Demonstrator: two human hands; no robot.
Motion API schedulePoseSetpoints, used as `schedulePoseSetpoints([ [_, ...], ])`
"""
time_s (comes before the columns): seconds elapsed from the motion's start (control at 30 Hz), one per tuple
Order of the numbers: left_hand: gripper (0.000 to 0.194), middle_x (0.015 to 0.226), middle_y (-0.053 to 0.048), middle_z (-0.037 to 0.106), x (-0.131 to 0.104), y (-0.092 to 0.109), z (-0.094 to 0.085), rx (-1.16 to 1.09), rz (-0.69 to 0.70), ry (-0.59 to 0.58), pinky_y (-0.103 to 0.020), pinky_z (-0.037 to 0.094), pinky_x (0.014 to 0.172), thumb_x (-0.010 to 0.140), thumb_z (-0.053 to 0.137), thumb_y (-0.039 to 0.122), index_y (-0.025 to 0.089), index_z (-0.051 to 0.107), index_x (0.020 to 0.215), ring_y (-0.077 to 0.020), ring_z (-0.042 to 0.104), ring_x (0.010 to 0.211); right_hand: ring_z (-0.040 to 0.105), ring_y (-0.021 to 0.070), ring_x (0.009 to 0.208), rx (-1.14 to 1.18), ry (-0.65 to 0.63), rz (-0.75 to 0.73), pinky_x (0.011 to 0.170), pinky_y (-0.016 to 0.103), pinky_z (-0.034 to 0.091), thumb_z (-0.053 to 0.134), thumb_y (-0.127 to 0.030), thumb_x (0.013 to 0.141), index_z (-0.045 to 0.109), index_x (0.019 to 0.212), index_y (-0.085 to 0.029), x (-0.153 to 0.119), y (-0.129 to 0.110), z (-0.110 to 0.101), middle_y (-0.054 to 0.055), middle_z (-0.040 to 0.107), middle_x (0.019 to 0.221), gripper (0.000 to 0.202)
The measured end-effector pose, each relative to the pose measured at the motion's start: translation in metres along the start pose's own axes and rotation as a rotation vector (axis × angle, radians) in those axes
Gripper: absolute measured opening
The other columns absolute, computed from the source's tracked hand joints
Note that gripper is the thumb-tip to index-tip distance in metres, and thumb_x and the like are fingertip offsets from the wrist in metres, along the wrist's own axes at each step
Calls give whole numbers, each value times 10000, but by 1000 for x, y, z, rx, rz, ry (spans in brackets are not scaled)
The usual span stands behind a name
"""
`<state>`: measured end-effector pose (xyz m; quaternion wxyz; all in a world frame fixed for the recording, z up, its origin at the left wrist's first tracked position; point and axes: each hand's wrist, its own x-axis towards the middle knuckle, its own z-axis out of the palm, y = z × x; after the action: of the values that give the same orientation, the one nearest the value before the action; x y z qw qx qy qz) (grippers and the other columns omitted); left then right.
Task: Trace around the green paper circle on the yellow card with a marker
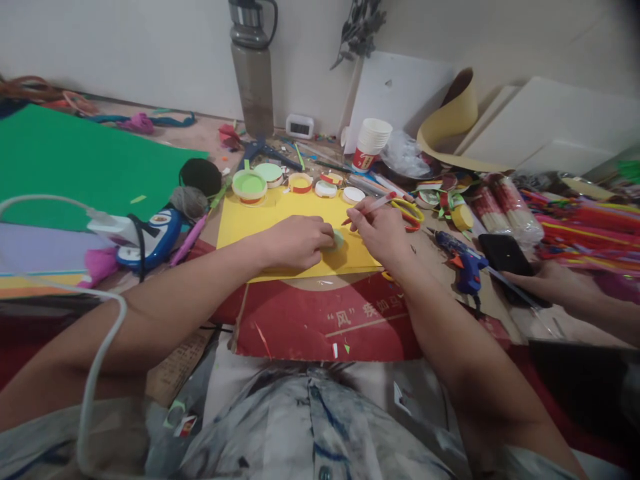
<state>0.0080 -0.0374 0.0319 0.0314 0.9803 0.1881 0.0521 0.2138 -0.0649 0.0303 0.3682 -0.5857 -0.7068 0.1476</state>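
A sheet of yellow paper lies in front of me over a red printed cardboard. My left hand rests on the sheet, its curled fingertips holding a small pale green disc against the paper. In my right hand is a red pen, slanted with its tip down near the disc; I cannot tell whether it touches the sheet. Along the sheet's far edge stand cut cup pieces, among them a green-filled one and a yellow-filled one. Yellow-handled scissors lie just beyond my right hand.
A glue gun lies at the right, near a black phone touched by another person's hand. Stacked paper cups and a tall bottle stand at the back. A white cable crosses my left arm.
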Motion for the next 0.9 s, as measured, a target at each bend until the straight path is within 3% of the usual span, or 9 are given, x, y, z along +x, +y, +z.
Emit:
schedulePoseSetpoints([
  [0.23,371,1170,-98,732,1,4,-3,31,-18,-51,-384,521,893,825,506,161,156,748,1106,-264,641,1089,620,198,639,-246,-86,-1,706,340,448,601,-321,931,608,676,-206,17,-18,0,42,669,633,280],
  [0.33,374,1196,-101,723,1,6,-5,19,-40,-60,-388,527,899,824,509,160,168,750,1110,-264,641,1093,635,197,673,-187,0,-23,721,337,454,548,-368,966,610,701,-201,22,-17,6,52,683,683,320],
  [0.53,402,1197,-91,720,-1,6,-4,-22,-46,-25,-361,522,959,837,500,146,185,732,1163,-243,646,1117,657,177,790,132,210,-158,756,317,495,448,-473,1008,651,961,-207,14,0,22,56,718,889,338],
  [0.7,395,1192,-91,716,-1,4,-3,-15,-40,-1,-371,519,970,852,490,154,184,721,1171,-244,648,1109,651,223,1013,93,228,-288,947,397,500,495,-383,984,665,977,-241,10,9,25,78,731,1021,222],
  [0.9,411,1235,-84,704,-1,5,-6,-13,-73,-24,-358,514,986,843,482,147,188,721,1175,-237,649,1114,651,214,994,58,193,-267,924,388,513,532,-281,944,658,1043,-238,12,9,21,81,724,1058,166],
])
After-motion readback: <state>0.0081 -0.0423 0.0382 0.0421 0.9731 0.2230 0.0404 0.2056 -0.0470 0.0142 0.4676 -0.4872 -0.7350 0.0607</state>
